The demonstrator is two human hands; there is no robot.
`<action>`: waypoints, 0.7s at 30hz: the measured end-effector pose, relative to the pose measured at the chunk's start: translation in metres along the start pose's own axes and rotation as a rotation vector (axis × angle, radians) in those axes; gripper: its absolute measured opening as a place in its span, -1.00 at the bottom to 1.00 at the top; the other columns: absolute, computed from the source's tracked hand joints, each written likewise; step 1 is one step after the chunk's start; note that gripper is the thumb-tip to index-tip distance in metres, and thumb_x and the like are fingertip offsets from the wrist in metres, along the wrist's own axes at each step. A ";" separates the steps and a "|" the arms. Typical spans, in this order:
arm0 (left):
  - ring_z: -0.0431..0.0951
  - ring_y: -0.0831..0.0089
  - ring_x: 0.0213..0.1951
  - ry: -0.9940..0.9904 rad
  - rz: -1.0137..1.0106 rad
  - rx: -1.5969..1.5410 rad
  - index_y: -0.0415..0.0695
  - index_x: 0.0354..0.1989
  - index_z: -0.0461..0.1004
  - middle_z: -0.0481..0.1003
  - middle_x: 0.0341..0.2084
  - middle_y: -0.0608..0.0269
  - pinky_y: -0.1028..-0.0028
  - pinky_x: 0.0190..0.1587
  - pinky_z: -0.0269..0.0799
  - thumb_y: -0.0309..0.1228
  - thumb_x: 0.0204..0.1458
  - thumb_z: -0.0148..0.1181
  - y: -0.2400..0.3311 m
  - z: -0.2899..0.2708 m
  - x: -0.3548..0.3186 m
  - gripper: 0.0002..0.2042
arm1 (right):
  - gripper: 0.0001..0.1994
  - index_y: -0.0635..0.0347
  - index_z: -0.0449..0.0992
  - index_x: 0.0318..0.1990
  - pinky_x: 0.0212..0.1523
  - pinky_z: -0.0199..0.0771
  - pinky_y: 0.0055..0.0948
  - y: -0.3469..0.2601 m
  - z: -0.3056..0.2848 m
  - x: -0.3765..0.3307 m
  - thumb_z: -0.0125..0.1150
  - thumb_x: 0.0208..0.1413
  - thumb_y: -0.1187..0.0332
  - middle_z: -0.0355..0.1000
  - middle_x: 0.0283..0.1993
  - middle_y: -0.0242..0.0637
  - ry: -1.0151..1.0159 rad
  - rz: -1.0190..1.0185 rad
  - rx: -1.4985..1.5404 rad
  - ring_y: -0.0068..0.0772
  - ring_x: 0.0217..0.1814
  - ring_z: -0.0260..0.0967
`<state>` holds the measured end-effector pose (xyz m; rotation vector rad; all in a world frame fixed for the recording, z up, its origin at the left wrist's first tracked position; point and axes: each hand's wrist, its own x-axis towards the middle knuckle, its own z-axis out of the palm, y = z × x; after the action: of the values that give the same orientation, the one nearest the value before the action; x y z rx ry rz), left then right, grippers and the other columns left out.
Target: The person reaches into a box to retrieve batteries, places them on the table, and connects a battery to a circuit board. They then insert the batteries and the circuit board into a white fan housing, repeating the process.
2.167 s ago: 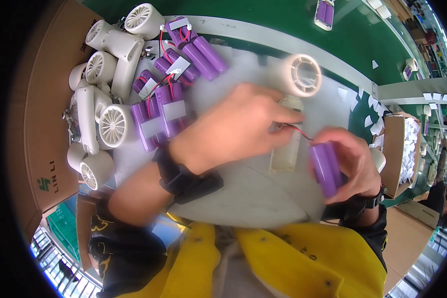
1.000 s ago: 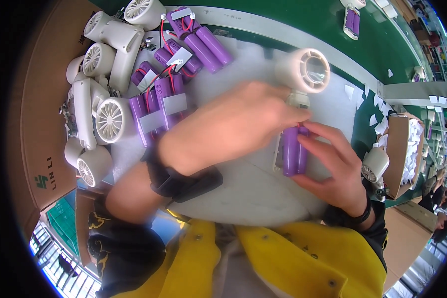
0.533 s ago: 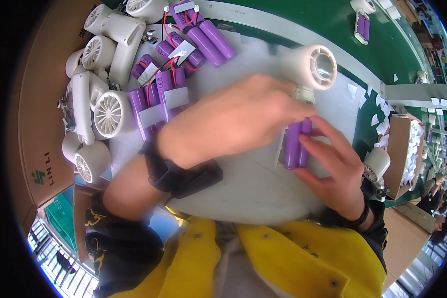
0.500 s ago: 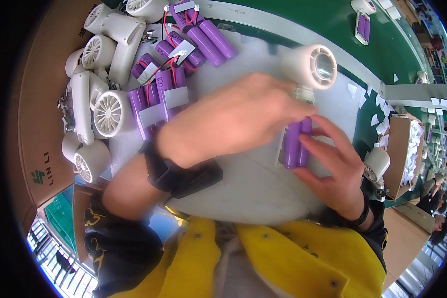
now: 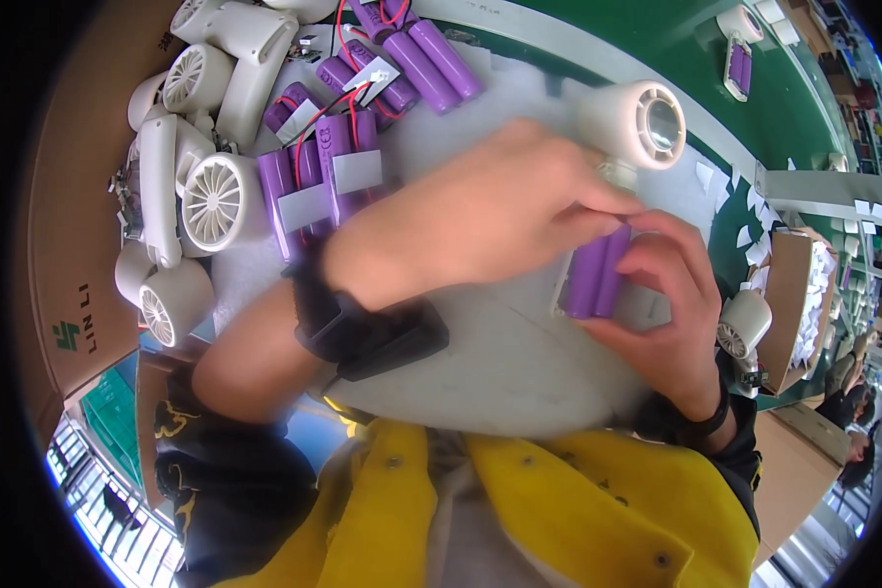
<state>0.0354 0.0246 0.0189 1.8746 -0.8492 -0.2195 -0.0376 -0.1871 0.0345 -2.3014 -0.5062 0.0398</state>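
A white handheld fan (image 5: 654,125) lies on the pale worktop with its handle opened. Two purple battery cells, joined as a battery pack (image 5: 598,279), sit in or on the handle. My left hand (image 5: 534,191) reaches across from the left, its fingers pinched at the pack's upper end, just below the fan head; what lies between the fingertips is hidden. Curved around the pack from the right, my right hand (image 5: 676,304) has its thumb at the lower end and its fingers at the upper right side. Part of the handle is hidden behind the pack and hands.
Purple battery packs (image 5: 338,167) with wires and white pads lie at the upper left. Beside them are piled white fan bodies (image 5: 216,201) against a cardboard box (image 5: 78,225). On the right, another fan (image 5: 745,321) stands near a box of white pieces (image 5: 796,304).
The fan, pack and both hands sit slightly farther right and higher in view. My left fingertips are closer over the pack's upper end, and my right fingers have drawn back from its face.
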 end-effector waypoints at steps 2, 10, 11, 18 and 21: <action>0.57 0.18 -0.49 -0.025 -0.028 -0.024 -0.05 -0.01 0.61 0.58 -0.41 -0.01 0.41 -0.38 0.47 -0.50 -0.02 0.36 0.003 -0.002 -0.001 -0.66 | -0.53 0.15 0.46 -0.29 -0.25 0.60 -0.40 -0.003 0.002 0.000 0.60 -0.44 0.51 0.30 0.11 -0.22 0.036 0.042 -0.004 -0.29 -0.16 0.50; 0.58 0.51 -0.42 -0.099 -0.145 -0.071 -0.04 0.03 0.60 0.62 -0.39 0.11 0.50 -0.27 0.52 -0.49 -0.15 0.49 0.007 -0.004 0.003 -0.53 | -0.52 0.11 0.46 -0.27 -0.24 0.57 -0.30 -0.006 0.008 0.005 0.62 -0.41 0.42 0.29 0.07 -0.26 0.001 0.009 -0.133 -0.23 -0.17 0.46; 0.56 0.55 -0.41 -0.086 -0.166 -0.126 -0.04 0.04 0.60 0.63 -0.39 0.14 0.50 -0.26 0.52 -0.50 -0.15 0.48 0.006 -0.002 0.002 -0.53 | -0.52 0.11 0.46 -0.27 -0.24 0.57 -0.30 -0.004 0.008 0.006 0.62 -0.41 0.42 0.29 0.07 -0.26 0.018 0.009 -0.134 -0.23 -0.17 0.46; 0.53 0.64 -0.38 -0.087 -0.206 -0.212 -0.07 0.04 0.60 0.64 -0.35 0.19 0.51 -0.27 0.52 -0.53 -0.17 0.48 -0.002 0.002 0.000 -0.51 | -0.39 0.15 0.48 -0.10 -0.21 0.56 -0.26 0.018 0.005 0.011 0.66 -0.41 0.31 0.31 0.04 -0.22 0.014 -0.045 0.131 -0.17 -0.15 0.47; 0.53 0.64 -0.38 -0.125 -0.286 -0.235 -0.08 0.04 0.60 0.65 -0.34 0.18 0.51 -0.28 0.51 -0.53 -0.17 0.48 0.002 -0.001 0.001 -0.51 | -0.33 0.17 0.48 -0.02 -0.18 0.58 -0.28 0.016 0.004 0.011 0.66 -0.40 0.29 0.32 0.04 -0.21 0.004 -0.132 0.031 -0.18 -0.12 0.47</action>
<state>0.0362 0.0242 0.0210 1.7668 -0.6056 -0.5942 -0.0229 -0.1910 0.0217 -2.2323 -0.6495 -0.0210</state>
